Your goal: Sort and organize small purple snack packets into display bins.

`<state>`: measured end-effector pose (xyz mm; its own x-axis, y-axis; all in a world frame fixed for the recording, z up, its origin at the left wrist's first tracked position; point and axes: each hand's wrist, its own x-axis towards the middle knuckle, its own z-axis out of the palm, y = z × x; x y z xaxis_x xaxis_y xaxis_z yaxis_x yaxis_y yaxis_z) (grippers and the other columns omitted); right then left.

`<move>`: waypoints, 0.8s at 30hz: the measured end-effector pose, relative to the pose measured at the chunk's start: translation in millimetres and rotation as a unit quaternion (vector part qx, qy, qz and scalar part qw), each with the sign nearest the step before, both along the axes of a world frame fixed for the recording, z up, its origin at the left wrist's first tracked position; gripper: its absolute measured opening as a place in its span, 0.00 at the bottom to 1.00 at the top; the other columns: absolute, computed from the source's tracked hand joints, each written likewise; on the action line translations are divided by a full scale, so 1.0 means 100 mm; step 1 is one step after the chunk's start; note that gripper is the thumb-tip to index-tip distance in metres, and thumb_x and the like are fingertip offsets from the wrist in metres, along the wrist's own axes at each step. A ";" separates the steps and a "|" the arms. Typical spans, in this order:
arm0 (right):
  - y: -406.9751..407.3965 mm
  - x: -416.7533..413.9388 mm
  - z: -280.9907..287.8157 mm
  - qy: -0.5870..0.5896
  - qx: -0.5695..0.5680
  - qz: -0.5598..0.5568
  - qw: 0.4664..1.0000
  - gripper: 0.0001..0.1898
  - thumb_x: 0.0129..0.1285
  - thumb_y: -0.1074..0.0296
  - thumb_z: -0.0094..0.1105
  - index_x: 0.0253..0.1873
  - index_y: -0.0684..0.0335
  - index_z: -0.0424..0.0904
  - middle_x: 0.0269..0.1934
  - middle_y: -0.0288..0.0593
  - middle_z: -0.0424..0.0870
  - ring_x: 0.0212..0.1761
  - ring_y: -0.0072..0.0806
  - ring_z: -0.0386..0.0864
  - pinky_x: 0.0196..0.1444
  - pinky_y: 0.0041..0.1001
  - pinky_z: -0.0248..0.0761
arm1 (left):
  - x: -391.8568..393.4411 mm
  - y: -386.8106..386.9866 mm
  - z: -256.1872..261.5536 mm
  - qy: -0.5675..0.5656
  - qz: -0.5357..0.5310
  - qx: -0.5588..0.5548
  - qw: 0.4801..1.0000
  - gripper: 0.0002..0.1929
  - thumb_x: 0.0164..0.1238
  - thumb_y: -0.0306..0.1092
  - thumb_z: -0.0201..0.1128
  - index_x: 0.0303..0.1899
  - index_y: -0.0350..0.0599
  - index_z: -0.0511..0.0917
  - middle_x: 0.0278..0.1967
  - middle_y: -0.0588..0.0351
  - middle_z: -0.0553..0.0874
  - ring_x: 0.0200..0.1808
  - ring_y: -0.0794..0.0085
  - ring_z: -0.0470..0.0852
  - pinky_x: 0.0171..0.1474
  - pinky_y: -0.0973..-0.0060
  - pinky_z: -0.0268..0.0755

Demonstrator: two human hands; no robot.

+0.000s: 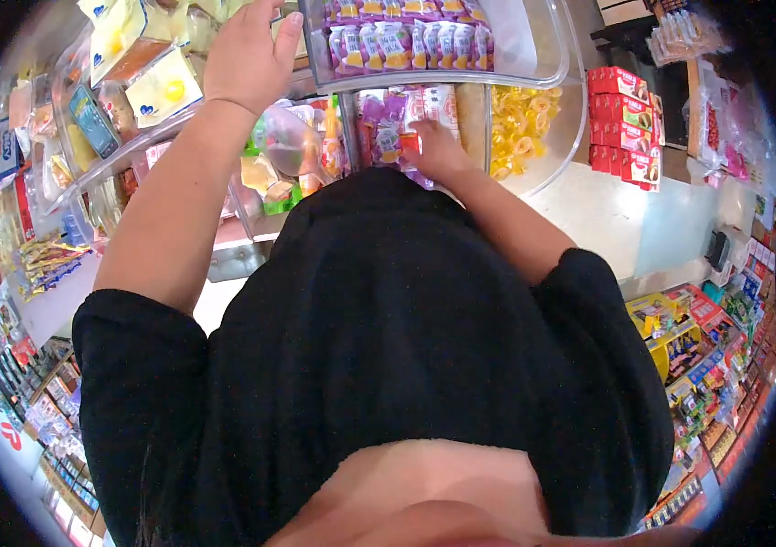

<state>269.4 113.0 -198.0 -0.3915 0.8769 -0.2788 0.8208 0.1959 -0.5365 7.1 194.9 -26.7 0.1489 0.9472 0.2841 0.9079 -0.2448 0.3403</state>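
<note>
My right hand reaches into a clear plastic bin of small wrapped snacks, its fingers on a red packet. Purple snack packets lie just left of these fingers. Up and to the left, my left hand is raised with its thumb apart, near yellow-and-white snack bags; whether it touches anything beneath is unclear. Above the right hand, a clear bin holds upright rows of purple packets. Yellow wrapped candies fill the compartment to the right.
Red boxes are stacked at the right. A smartphone lies among bagged foods at the left. Clear bin walls divide the display. Green-and-orange packets sit below the left hand. Shelves of packaged goods line both sides.
</note>
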 end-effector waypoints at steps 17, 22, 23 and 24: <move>0.81 -0.29 -0.93 -0.079 -0.100 -0.225 0.966 0.25 0.69 0.54 0.38 0.66 0.62 0.63 0.66 0.53 0.63 0.69 0.45 0.60 0.69 0.43 0.53 | 0.01 0.05 -0.02 0.026 -0.009 -0.002 1.000 0.19 0.69 0.43 0.50 0.50 0.38 0.74 0.43 0.45 0.81 0.48 0.54 0.78 0.54 0.63 0.67; 0.83 -0.35 -0.65 -0.118 -0.098 -0.162 0.975 0.24 0.67 0.57 0.42 0.63 0.62 0.67 0.64 0.54 0.66 0.67 0.46 0.62 0.68 0.43 0.55 | 0.02 0.07 -0.01 0.034 -0.020 -0.026 0.999 0.18 0.69 0.42 0.50 0.50 0.38 0.74 0.44 0.44 0.81 0.49 0.53 0.77 0.54 0.63 0.67; 0.84 -0.36 -0.63 -0.114 -0.100 -0.143 0.978 0.24 0.67 0.57 0.42 0.63 0.62 0.67 0.64 0.54 0.67 0.67 0.46 0.62 0.68 0.43 0.55 | 0.02 0.08 -0.01 0.020 -0.019 -0.026 0.999 0.18 0.69 0.41 0.49 0.50 0.38 0.74 0.44 0.44 0.81 0.49 0.53 0.77 0.54 0.63 0.67; 0.85 -0.38 -0.62 -0.111 -0.104 -0.124 0.981 0.24 0.67 0.57 0.42 0.63 0.62 0.67 0.64 0.54 0.67 0.67 0.46 0.62 0.68 0.43 0.55 | 0.03 0.08 -0.02 0.006 -0.019 -0.027 0.999 0.17 0.69 0.41 0.49 0.50 0.38 0.74 0.44 0.44 0.81 0.49 0.53 0.77 0.54 0.63 0.67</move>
<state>231.6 197.8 -259.7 -0.0823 0.8531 -0.5151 0.9302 -0.1198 -0.3470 9.7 202.7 -28.5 0.1890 0.9545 0.2309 0.9026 -0.2615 0.3421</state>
